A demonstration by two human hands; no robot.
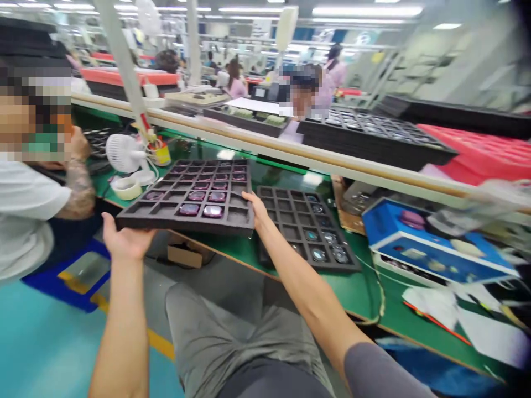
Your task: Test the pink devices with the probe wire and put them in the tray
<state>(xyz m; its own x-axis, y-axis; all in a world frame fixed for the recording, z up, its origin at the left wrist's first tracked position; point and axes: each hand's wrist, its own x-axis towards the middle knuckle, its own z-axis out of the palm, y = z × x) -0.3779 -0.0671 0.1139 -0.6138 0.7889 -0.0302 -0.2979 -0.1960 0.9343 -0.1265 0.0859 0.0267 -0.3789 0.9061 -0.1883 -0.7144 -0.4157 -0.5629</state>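
Note:
Between my hands is a black foam tray (pixel 166 223) divided into square compartments. Several hold dark, purple-rimmed rectangular pieces (pixel 213 211) that look like watch cases; others are bare. My left hand (pixel 128 235) supports the near left corner from below, its palm up and thumb outside the edge. At the right edge, my right hand (pixel 256 209) grips the side, with the thumb on top and the other fingers hidden. To the right, a second black compartment tray (pixel 286 221) lies on the green bench, with round shiny pieces (pixel 318 254) in some of its compartments.
A small white fan (pixel 122 153), a tape roll (pixel 125 188) and a pen cup (pixel 160 152) stand at the left. A blue box (pixel 431 243) and papers (pixel 485 331) lie right. A shelf rail (pixel 265 145) crosses above the bench (pixel 365 293). A co-worker's arm (pixel 78 185) is close by on the left.

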